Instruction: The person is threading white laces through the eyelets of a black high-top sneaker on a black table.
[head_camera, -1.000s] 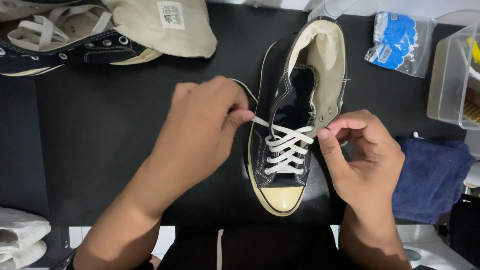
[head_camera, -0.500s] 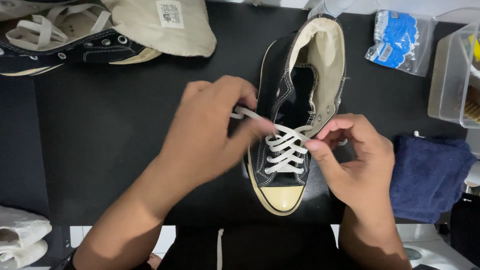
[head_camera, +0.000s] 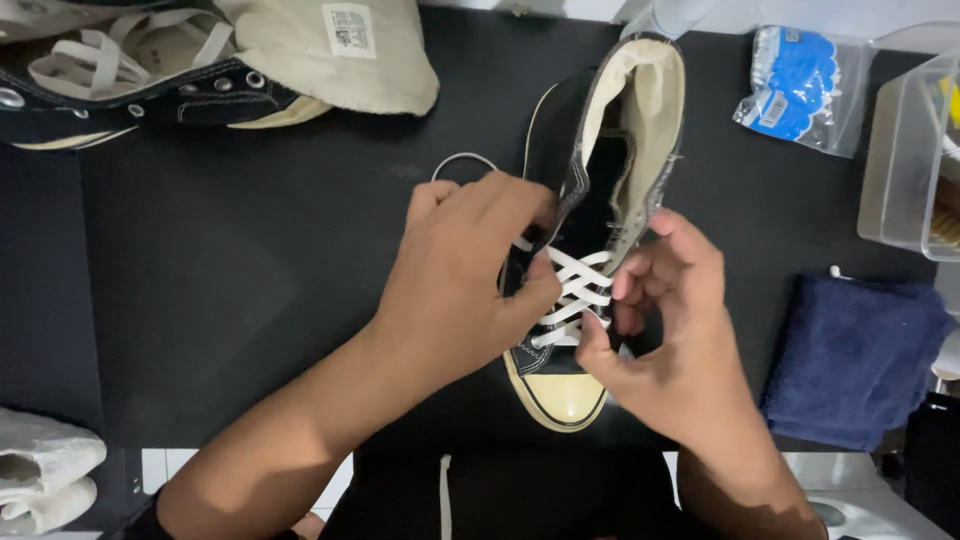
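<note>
Both hands are now drawn closer over the shoe than a second ago, and a loop of lace is seen at 10 o'clock from the left hand. The left hand is curled, its fingers pressed on the lace at the shoe's left edge. The right hand is half closed beside the crossed laces; whether it pinches the lace cannot be told. The shoe lies mid-table, toe at 6 o'clock. For a neat result, the flat lace is better kept untwisted and pulled evenly. Black canvas, a cream rubber toe cap and a pale lining are shown. A blue towel lies at 3 o'clock.
</note>
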